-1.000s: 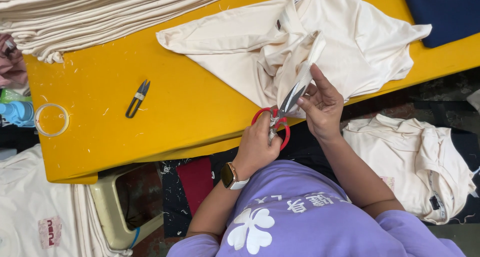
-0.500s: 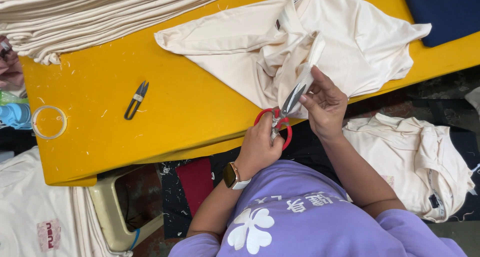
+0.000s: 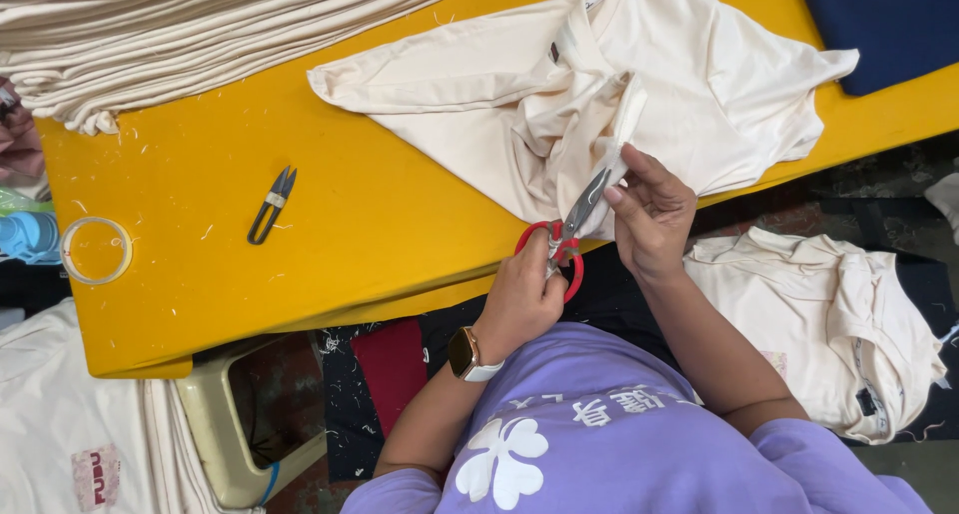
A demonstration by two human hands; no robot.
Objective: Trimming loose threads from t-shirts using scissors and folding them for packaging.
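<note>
My left hand [image 3: 524,294], with a watch on its wrist, grips red-handled scissors [image 3: 569,236] at the near edge of the yellow table [image 3: 380,224]. The blades point up and right into a cream T-shirt [image 3: 479,104] spread on the table. My right hand [image 3: 651,214] pinches a narrow fold of that shirt [image 3: 627,124] right beside the blades, holding it up off the table. The two hands sit close together, almost touching.
Small black thread snips [image 3: 272,204] and a clear tape ring [image 3: 96,249] lie on the table's left part. A stack of folded cream cloth [image 3: 200,24] fills the far left, navy cloth [image 3: 889,24] the far right. Another cream garment [image 3: 819,314] lies below the table on the right, and a plastic stool [image 3: 230,434] on the left.
Both hands have stayed at the shirt's fold with the scissors; they have only shifted very slightly. Nothing was picked up or let go.
</note>
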